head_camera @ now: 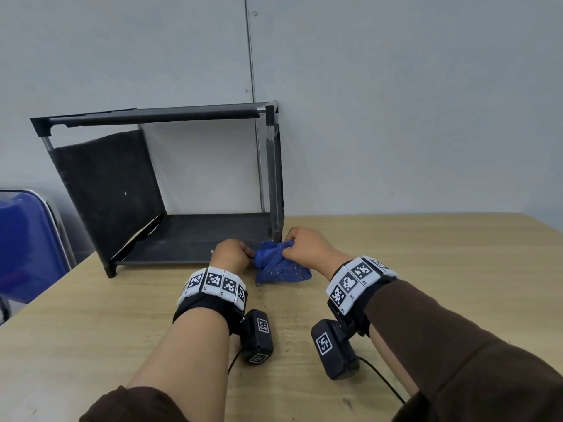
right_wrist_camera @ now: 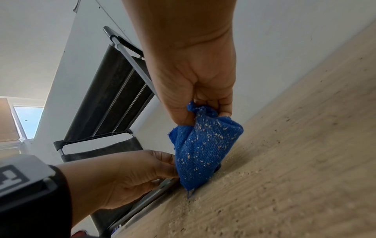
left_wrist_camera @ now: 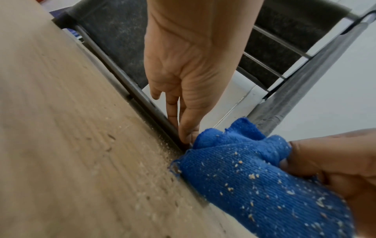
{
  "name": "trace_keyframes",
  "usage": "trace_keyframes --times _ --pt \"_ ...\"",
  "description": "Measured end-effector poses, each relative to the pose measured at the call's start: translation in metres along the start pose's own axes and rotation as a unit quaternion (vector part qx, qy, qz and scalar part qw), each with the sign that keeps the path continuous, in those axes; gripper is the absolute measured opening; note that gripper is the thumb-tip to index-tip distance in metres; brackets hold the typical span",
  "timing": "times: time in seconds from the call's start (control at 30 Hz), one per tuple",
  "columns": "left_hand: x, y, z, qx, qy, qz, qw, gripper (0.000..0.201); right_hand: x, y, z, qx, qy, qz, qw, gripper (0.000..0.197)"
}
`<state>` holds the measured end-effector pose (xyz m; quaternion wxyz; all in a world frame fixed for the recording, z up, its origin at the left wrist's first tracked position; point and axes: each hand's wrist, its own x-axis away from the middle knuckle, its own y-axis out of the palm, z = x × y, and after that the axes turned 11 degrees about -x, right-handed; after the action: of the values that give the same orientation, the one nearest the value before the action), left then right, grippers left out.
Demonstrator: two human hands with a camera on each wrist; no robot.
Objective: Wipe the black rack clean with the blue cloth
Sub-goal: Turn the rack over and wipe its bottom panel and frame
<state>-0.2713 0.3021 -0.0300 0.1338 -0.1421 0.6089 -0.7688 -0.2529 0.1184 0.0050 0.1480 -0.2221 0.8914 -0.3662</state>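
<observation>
Pinching a bunched blue cloth between thumb and curled fingers, the right hand holds it at the front right corner of the black rack, its lower fold resting on the wooden bench; pale crumbs speckle the cloth and the bench beside it; the left hand sits just left of the cloth, fingertips against the rack's front bottom bar and touching the cloth's edge; whether its grip closes on anything cannot be told; a blue chair stands at the left.
</observation>
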Motion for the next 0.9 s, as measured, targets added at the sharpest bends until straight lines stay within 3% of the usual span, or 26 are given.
trace_keyframes --times 0.13,0.23,0.33,0.47,0.53,0.63,0.77,0.9 --pt "0.014 0.002 0.013 0.087 0.005 0.098 0.991 0.011 0.017 -0.015 0.009 -0.06 0.019 0.022 0.998 0.014" --pt "0.037 -0.001 0.032 0.195 0.035 0.18 0.964 0.009 0.036 -0.029 0.015 -0.101 0.035 0.043 0.993 0.01" --pt "0.066 -0.006 0.061 0.331 0.107 0.117 0.93 0.022 0.055 -0.044 0.019 -0.139 0.05 0.064 0.987 0.011" --pt "0.091 -0.007 0.095 0.3 0.189 0.029 0.935 0.036 0.079 -0.064 0.024 -0.192 0.035 0.076 0.978 0.009" --pt "0.1 -0.008 0.109 0.33 0.191 0.031 0.924 0.046 0.092 -0.077 0.025 -0.19 0.026 0.078 0.978 0.018" --pt "0.109 -0.011 0.126 0.342 0.19 0.045 0.919 0.044 0.108 -0.095 0.029 -0.247 0.044 0.084 0.964 0.035" --pt "0.118 -0.017 0.145 0.315 0.224 0.096 0.917 0.036 0.13 -0.116 0.038 -0.279 0.027 0.096 0.955 0.015" --pt "0.129 -0.027 0.16 0.32 0.233 0.107 0.912 0.017 0.148 -0.133 0.052 -0.216 0.059 0.152 0.963 0.023"
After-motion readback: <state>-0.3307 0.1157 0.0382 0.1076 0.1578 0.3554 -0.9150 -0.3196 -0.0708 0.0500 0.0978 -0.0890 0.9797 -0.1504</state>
